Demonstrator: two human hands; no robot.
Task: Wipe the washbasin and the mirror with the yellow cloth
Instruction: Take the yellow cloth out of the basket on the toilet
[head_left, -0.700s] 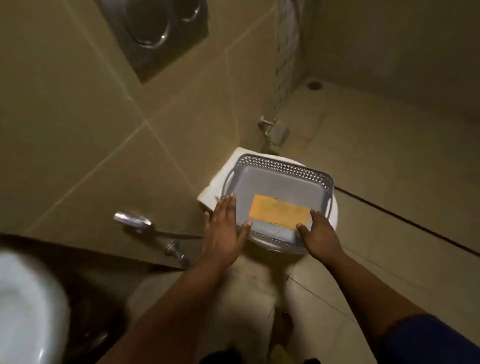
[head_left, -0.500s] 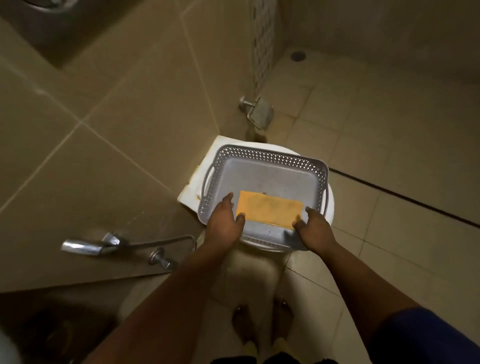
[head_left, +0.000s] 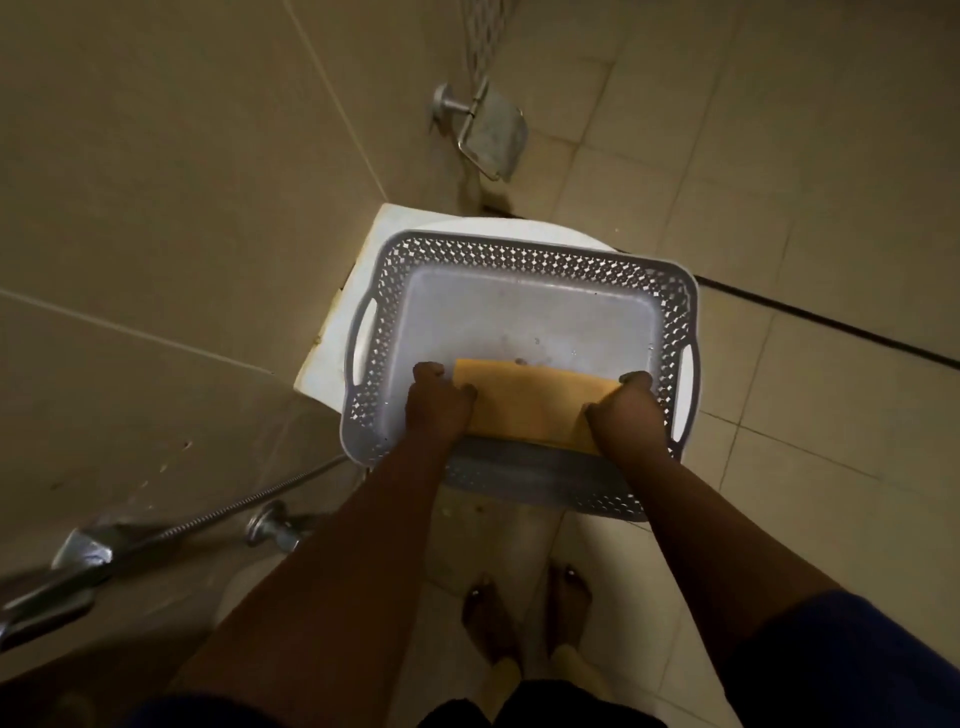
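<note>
Yellow cloth (head_left: 530, 410) sits folded in the grey basket (head_left: 524, 249) on the closed toilet lid (head_left: 566, 231). You've got your left hand (head_left: 439, 402) and right hand (head_left: 626, 410) pinching its two ends, probably so it lifts out flat instead of bunching.

both hands (head_left: 439, 408) (head_left: 626, 415) grip the yellow cloth (head_left: 524, 410) — inside grey basket (head_left: 519, 254).

Dim, yellowish light fills a small bathroom. Large beige tiles cover the wall (head_left: 171, 218) on the left, smaller beige tiles the floor (head_left: 810, 171), which a dark groove (head_left: 831, 325) crosses. A metal paper holder (head_left: 488, 127) sticks out from the wall, and a hose (head_left: 249, 506) runs lower left.
</note>
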